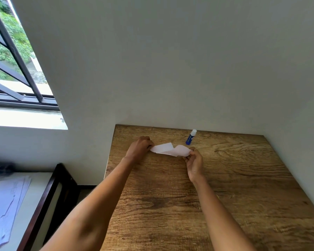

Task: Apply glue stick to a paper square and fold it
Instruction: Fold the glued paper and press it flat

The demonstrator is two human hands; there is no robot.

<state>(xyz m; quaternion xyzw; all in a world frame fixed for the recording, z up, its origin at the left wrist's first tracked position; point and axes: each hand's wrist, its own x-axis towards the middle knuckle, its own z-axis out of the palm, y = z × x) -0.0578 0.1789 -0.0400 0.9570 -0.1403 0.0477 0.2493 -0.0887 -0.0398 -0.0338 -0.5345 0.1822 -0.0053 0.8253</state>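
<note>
Plain grey wall, barred window [13, 57] at 10 o'clock w/ greenery outside, wood-grain table [225, 196] pushed into the corner. Loose papers [5, 201] lie on a lower surface at 8 o'clock.

Paper square [170, 150] is at table centre-back, held up betw both hands, sagging and buckled in the middle (not flat, not creased yet). Left hand [139, 147] at 9 o'clock of the paper: grip closed, fingers pinching the left edge. Right hand [194, 163] at 3 o'clock of it: fingertips pinching the right edge.

Glue stick [190, 137] stands upright just behind the paper at 1 o'clock, near the wall, white cap on, untouched by either hand.

Progress, as a judgement: can't tell if glue is already on the sheet, no visible smear. Capped stick plus two ends being brought together suggests the fold step is under way; left to do: meet edges, press down.
</note>
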